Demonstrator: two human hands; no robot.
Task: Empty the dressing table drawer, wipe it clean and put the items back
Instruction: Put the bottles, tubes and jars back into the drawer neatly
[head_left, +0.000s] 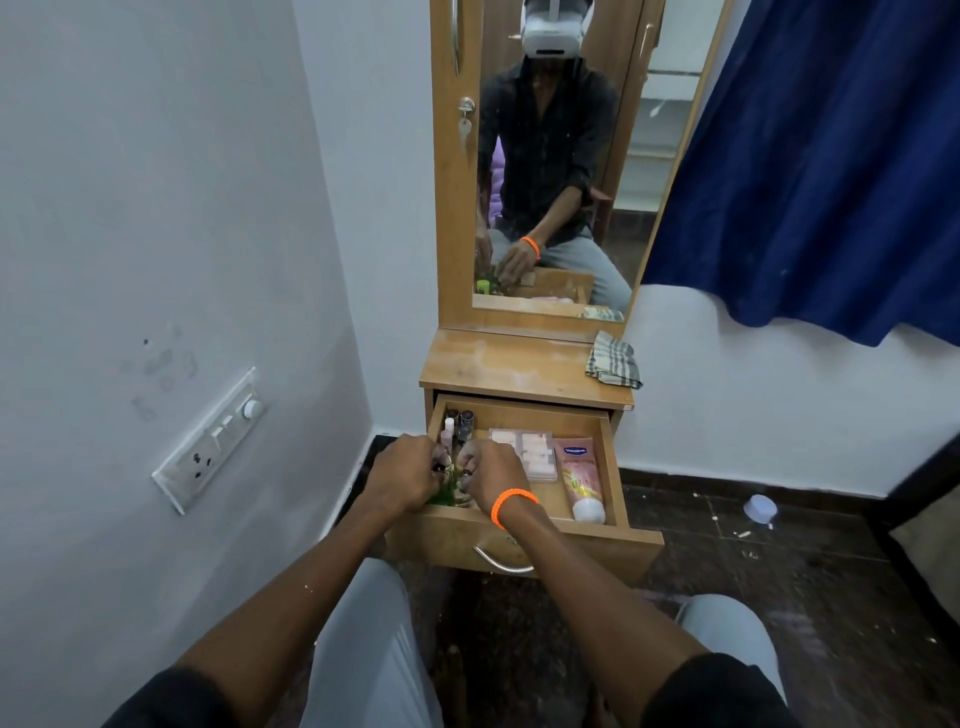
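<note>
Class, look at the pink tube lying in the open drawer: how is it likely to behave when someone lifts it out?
The pink tube looks like soft plastic, so it will probably give under the fingers rather than stay stiff. It lies flat with its white cap towards the drawer front; its flattened body seems unlikely to roll. Its glossy surface may be slightly slippery.

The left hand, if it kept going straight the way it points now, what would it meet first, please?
Probably the small bottles at the drawer's back left corner, just beyond the left hand; depth is unclear.

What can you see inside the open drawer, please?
Inside the drawer: small bottles at left, a pale palette, a pink Vaseline tube. Both hands cover the front-left items.
</note>
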